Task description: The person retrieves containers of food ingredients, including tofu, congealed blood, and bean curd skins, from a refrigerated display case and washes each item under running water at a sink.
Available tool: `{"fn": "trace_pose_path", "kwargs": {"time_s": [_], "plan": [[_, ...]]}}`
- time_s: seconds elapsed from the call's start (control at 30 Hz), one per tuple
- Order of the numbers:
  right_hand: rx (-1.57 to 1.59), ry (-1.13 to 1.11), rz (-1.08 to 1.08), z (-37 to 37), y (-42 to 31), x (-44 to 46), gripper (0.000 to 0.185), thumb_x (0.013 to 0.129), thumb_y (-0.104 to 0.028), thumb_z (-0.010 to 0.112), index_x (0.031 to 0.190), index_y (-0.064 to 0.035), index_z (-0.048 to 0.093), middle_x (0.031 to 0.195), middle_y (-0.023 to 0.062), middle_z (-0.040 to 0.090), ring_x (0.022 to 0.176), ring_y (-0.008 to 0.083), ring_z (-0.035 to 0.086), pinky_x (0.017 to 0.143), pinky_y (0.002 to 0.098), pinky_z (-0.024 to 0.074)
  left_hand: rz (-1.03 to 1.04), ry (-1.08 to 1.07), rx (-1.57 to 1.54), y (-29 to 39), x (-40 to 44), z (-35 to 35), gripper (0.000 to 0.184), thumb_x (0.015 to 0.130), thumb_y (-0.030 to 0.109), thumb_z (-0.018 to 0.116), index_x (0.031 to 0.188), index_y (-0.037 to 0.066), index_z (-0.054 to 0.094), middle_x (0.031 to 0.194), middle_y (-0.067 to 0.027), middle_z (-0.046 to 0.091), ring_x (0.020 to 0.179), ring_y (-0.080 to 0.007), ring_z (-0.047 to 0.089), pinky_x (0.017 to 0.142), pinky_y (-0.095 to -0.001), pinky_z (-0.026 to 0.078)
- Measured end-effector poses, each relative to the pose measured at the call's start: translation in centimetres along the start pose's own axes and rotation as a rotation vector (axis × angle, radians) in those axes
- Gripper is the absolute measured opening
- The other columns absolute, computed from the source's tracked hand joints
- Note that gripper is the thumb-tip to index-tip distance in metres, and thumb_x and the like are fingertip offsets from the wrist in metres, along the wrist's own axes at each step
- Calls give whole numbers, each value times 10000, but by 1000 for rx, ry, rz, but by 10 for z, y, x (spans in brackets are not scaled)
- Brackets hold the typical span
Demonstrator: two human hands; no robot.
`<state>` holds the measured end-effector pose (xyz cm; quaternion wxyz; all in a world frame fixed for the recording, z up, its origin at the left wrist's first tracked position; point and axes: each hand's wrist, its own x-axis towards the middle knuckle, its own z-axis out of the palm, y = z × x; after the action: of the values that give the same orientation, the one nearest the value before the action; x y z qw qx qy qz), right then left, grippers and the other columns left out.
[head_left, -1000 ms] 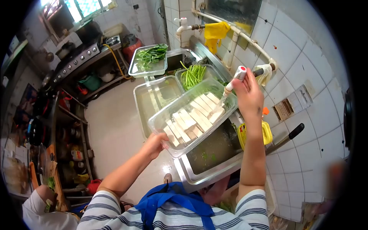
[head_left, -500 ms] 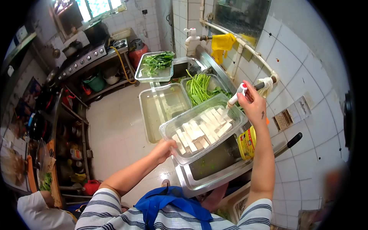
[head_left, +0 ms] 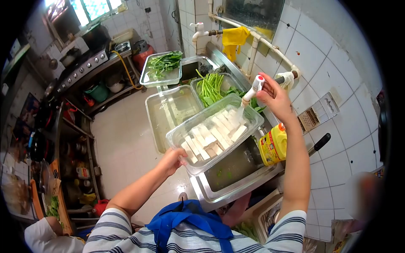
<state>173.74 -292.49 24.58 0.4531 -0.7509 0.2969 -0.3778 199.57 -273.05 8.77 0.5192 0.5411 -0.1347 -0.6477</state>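
A clear plastic tub (head_left: pixel 224 156) of white tofu strips (head_left: pixel 213 135) is held tilted over the sink (head_left: pixel 206 185). My left hand (head_left: pixel 172 162) grips its near left corner, thumb over the rim. Above the tub's far right end is a white tap (head_left: pixel 252 93) with a red-centred handle, and water runs from its spout onto the tofu. My right hand (head_left: pixel 276 101) has its fingers curled around the tap handle, with the thumb on the near side.
Behind the tub are a tray of green stalks (head_left: pixel 211 89), a shallow tray of water (head_left: pixel 152 122) and a tray of leafy greens (head_left: pixel 164 64). A yellow bottle (head_left: pixel 272 145) stands at the sink's right. Another person's sleeve (head_left: pixel 42 238) shows lower left.
Water in the tub looks higher around the tofu. My right hand's fingers have shifted slightly on the tap handle. The whole view has moved a little, so things sit further left.
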Motion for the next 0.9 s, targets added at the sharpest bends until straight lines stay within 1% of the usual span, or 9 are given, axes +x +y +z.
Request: {"fn": "trace_pose_path", "kwargs": {"time_s": [0.03,0.1,0.13,0.2,0.3,0.53,0.73,0.9], "plan": [[1,0,0,-1,-1,1,633,737,-210,658,1252,-9,348,1146,117,486,1043,151,470,906,264,365,0,1,0,1,0,1,292,627,18,516,914,18,467,709,-42,498,457,-98,461,376,-176,377],[16,-29,22,-3,-3,2,562,774,-177,624,1242,-28,351,1128,70,478,1035,134,458,895,253,359,-1,39,8,3,-1,3,307,629,22,515,933,20,469,716,-42,501,460,-100,463,378,-182,369],[16,-29,23,-2,-3,3,562,774,-177,624,1242,-28,351,1128,70,478,1035,134,458,895,253,359,-2,39,8,3,0,3,307,629,22,515,933,20,469,716,-42,501,460,-100,463,378,-182,369],[6,-14,-1,3,-3,4,541,759,-194,642,1197,-6,387,1060,80,515,971,127,489,867,240,379,13,48,12,3,2,4,325,627,20,514,949,21,470,717,-40,504,454,-104,459,390,-188,373],[-14,7,-3,5,-7,4,508,755,-198,648,1155,2,408,1029,70,520,938,120,495,847,235,387,13,39,3,2,5,3,332,626,19,512,956,22,469,723,-37,502,465,-107,460,402,-188,380],[37,10,-21,5,-4,6,528,739,-212,663,1150,2,411,1026,77,522,939,125,498,850,243,385,31,65,-29,1,8,4,344,624,15,515,965,27,463,724,-48,494,472,-116,462,405,-196,377],[-1,2,-21,3,0,9,564,712,-235,688,1143,3,414,1030,72,521,949,127,495,850,246,385,18,65,-23,3,7,10,339,627,12,511,962,23,458,737,-59,492,469,-124,469,406,-198,385],[65,1,-18,3,6,10,577,693,-239,705,1141,-8,422,1030,71,521,958,126,492,852,248,385,19,81,-22,5,9,17,361,627,11,509,983,9,450,730,-59,488,469,-125,471,395,-190,380]]}}
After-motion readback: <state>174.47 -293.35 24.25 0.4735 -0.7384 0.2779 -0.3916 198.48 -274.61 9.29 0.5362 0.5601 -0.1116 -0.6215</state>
